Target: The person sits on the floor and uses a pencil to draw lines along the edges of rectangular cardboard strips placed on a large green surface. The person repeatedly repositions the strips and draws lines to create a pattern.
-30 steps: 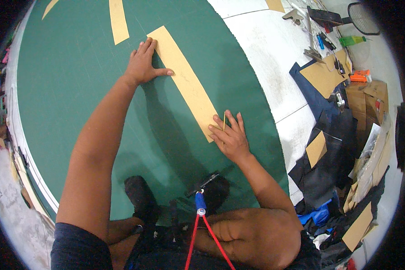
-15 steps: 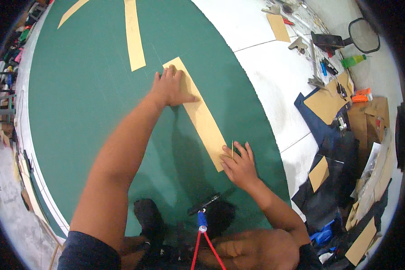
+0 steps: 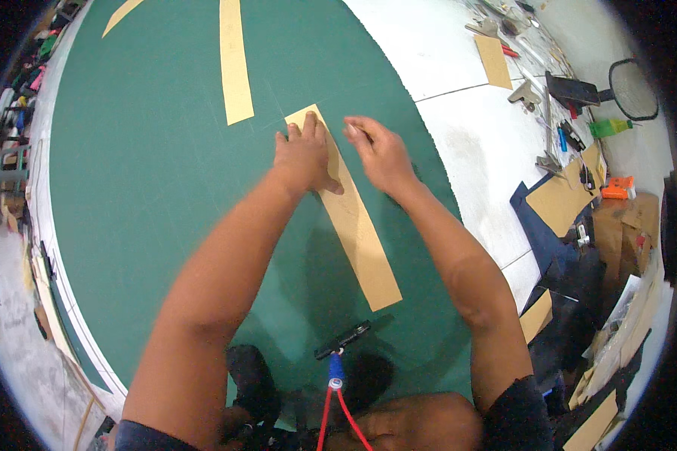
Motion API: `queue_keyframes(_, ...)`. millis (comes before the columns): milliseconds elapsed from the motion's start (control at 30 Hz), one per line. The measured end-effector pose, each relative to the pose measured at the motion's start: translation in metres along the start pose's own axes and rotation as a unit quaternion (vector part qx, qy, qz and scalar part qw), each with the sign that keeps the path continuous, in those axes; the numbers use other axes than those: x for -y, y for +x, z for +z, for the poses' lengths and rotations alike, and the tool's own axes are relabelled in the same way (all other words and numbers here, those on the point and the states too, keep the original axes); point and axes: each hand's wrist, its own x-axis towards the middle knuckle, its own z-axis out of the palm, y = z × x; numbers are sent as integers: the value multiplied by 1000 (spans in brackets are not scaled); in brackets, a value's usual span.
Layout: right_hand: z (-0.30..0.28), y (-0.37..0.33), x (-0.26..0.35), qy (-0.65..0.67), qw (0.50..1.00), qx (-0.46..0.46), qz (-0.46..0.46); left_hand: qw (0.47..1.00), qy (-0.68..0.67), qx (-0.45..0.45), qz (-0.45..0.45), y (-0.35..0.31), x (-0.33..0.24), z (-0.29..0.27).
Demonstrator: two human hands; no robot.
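A long tan card strip (image 3: 365,255) lies slantwise on a wide sheet of dark green fabric (image 3: 150,150). My left hand (image 3: 302,159) rests flat on the strip's far half with its fingers spread, pressing it against the cloth. To the right of the strip's far end is my right hand (image 3: 387,159), its thumb and fingers pinched together. Whatever sits in that pinch is too small and covered to make out. Faint pale lines run on the fabric near the strip's far end.
Another tan strip (image 3: 237,71) lies farther off, with a third tan piece (image 3: 120,16) at the far left. Along the right are a metal clip (image 3: 525,94), a green bottle (image 3: 611,128), dark cloth and a cardboard box (image 3: 620,233). A black device (image 3: 343,340) hangs on a red cord near me.
My right hand has left the strip's near end, where a thin pale stick showed between its fingers, and moved up beside the far end, now pinched. My left hand still presses the strip.
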Motion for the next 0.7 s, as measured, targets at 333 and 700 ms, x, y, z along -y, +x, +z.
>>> queue_keyframes(333,28,72,-8,-76,997,9,-8,999,-30,-6,7,-5,1,-4)
queue_keyframes(700,31,71,-9,-188,975,53,-101,1000,-27,5,5,-5,2,-6)
